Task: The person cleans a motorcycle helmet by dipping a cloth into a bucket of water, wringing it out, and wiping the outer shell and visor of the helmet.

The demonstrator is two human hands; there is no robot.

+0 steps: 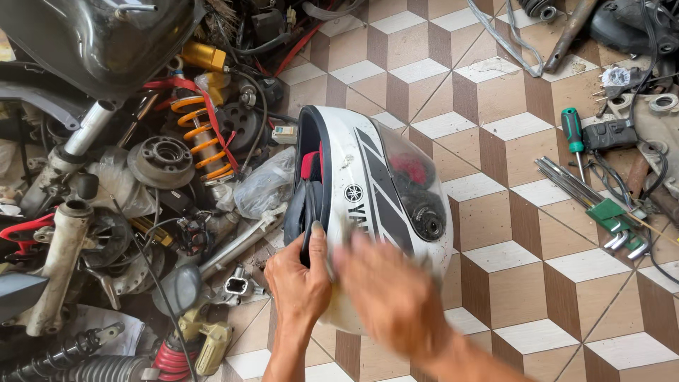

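On the tiled floor (495, 212), beside a heap of motorcycle parts (141, 184), lies a white helmet (368, 191) with a dark visor. Left hand (300, 283) grips its padded rim, fingers clenched there; right hand (392, 293) blurs across the shell, its grip unclear. Rigid, smooth, probably slippery; the rim offers the surest hold. Nothing shows inside but padding.

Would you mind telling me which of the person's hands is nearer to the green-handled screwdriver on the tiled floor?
Right. The blurred right hand lies on the white helmet, on the side facing the green-handled screwdriver; the left hand grips the helmet's far edge.
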